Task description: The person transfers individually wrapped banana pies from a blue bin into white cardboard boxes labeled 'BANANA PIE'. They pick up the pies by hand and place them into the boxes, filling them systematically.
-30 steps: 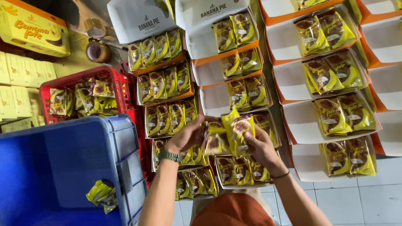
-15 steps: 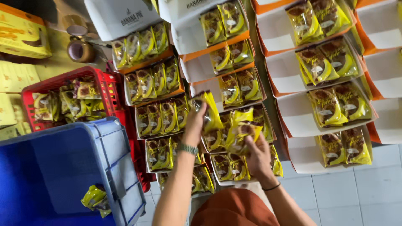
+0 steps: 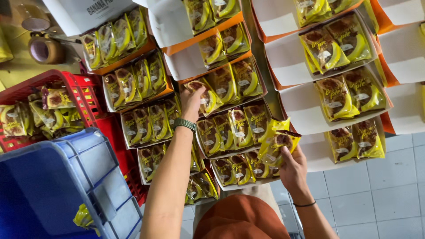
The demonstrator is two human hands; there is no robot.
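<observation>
- Yellow foil pack (image 3: 200,90) pinched in the left hand (image 3: 191,102), held over a white tray (image 3: 186,64) in the middle row that already carries three packs; left grip narrow, closed on that one pack.
- Right hand (image 3: 294,170) closed around a loose bunch of packs (image 3: 276,141), lower right of the middle row, above the nearest tray (image 3: 234,183); grip full, several packs fanned out beyond the fingers.
- Likely slip: outer packs of the bunch only lightly trapped, slick foil, easy to drop onto the tiled floor (image 3: 376,199).
- Tight fit in the target tray: pack could ride up over a neighbour instead of lying flat, spoiling the row.
- Trays overlapped like shingles, edges resting on one another; a push from the left forearm could shift the ones beneath.
- Wristwatch (image 3: 184,125) passes close over filled trays; could catch a wrapper corner.
- Further out: red basket (image 3: 84,95) of packs and a blue crate (image 3: 57,186) at left, one stray pack (image 3: 84,217) hanging at the crate's edge, apt to fall.
</observation>
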